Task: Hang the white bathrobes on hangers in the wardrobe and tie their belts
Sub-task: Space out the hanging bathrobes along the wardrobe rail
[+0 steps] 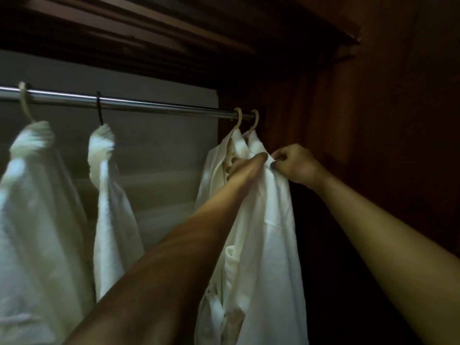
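A metal rail (154, 104) runs across the dark wardrobe. Two white bathrobes hang on the left, one (37, 207) on a cream hook, the other (112, 210) on a black hook. At the rail's right end two cream hangers (239, 119) carry white bathrobes (268, 232). My left hand (249, 161) reaches in between these two robes near their collars, its fingers hidden in the cloth. My right hand (291, 165) pinches the collar edge of the rightmost robe. No belt can be made out.
The wardrobe's dark wooden side wall (373, 145) stands right beside the rightmost robe. A wooden top panel (174, 28) hangs low over the rail. The pale back wall (161, 158) shows between the two groups of robes.
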Demonstrator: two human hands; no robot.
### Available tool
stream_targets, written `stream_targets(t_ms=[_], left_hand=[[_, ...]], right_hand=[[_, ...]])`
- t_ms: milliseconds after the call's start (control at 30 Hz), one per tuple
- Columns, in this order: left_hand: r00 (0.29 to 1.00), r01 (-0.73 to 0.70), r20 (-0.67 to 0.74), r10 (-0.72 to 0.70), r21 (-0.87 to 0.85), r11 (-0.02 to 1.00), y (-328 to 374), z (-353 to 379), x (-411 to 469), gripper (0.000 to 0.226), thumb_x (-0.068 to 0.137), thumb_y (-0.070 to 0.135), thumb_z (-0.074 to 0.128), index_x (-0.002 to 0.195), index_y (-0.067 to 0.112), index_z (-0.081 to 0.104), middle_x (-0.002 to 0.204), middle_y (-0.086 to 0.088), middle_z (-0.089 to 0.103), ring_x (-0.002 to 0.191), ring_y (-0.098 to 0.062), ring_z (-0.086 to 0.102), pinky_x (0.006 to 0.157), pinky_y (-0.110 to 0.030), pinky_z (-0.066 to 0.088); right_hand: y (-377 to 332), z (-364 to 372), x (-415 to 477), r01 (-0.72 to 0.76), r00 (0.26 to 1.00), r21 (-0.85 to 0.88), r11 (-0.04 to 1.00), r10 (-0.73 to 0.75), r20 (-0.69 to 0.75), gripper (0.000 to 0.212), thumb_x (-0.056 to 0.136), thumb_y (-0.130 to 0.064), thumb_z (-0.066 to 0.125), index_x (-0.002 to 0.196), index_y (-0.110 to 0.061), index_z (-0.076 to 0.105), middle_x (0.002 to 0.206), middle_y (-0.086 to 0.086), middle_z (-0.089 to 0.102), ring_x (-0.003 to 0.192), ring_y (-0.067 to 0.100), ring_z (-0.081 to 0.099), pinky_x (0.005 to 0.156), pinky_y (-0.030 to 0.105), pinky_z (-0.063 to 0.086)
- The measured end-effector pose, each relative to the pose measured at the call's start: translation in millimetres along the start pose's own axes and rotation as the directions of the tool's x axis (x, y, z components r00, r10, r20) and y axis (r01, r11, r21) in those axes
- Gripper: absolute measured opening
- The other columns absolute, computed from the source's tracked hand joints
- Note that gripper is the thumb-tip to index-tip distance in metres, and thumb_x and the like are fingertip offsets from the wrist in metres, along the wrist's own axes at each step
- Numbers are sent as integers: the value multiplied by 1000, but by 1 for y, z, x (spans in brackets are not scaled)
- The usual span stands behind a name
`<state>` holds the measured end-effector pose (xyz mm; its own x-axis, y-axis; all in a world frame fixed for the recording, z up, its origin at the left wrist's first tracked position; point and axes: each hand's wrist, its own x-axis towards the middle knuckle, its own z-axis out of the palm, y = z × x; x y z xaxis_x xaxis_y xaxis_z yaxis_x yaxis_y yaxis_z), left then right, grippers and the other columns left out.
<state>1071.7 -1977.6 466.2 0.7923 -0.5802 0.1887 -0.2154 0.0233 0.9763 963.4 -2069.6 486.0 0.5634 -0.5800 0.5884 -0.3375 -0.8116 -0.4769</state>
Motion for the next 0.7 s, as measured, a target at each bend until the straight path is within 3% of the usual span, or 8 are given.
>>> stream_targets(t_ms=[67,200,267,467,633,700], left_hand=[[998,-32,-61,34,42,999,-1,-12,10,101,55,62,58,144,18,45,132,-9,61,112,-31,62,93,-46,56],[985,-143,-77,153,116,983,11,-46,-2,48,86,33,63,129,15,56,115,-7,65,95,-25,65,72,-31,52],[975,-170,-118,186,135,976,9,-56,-1,35,92,28,60,123,12,62,113,-8,66,95,-24,65,70,-30,50],[948,-156,-258,187,137,978,12,-76,-26,34,94,24,60,125,13,65,118,-9,64,102,-28,65,75,-32,50],[933,-173,-291,210,148,974,14,-104,-48,35,91,21,58,125,16,65,111,-7,65,98,-27,65,78,-33,52],[927,-174,-307,215,157,972,15,-116,-55,35,91,20,59,125,17,65,105,-4,62,94,-25,63,75,-31,48]], right_hand=[[-1,6,0,-20,1000,30,999,19,18,22,94,-18,64,114,-17,74,101,-1,71,96,18,68,81,34,58],[-5,21,1,-56,998,54,997,54,33,29,97,-27,66,124,-15,69,113,3,70,98,18,64,84,33,53],[-10,29,-1,-46,999,118,992,44,20,30,99,-27,64,126,-14,68,115,5,71,98,16,63,86,32,53],[-37,39,-12,-6,1000,166,986,3,18,21,99,-26,61,115,-16,72,105,4,73,93,20,69,88,40,59],[-55,44,-24,33,999,176,984,-34,3,22,100,-24,61,116,-13,72,104,5,72,76,9,62,71,29,55],[-63,46,-26,34,999,181,983,-35,-1,22,99,-24,61,112,-12,73,103,8,73,74,10,62,72,31,57]])
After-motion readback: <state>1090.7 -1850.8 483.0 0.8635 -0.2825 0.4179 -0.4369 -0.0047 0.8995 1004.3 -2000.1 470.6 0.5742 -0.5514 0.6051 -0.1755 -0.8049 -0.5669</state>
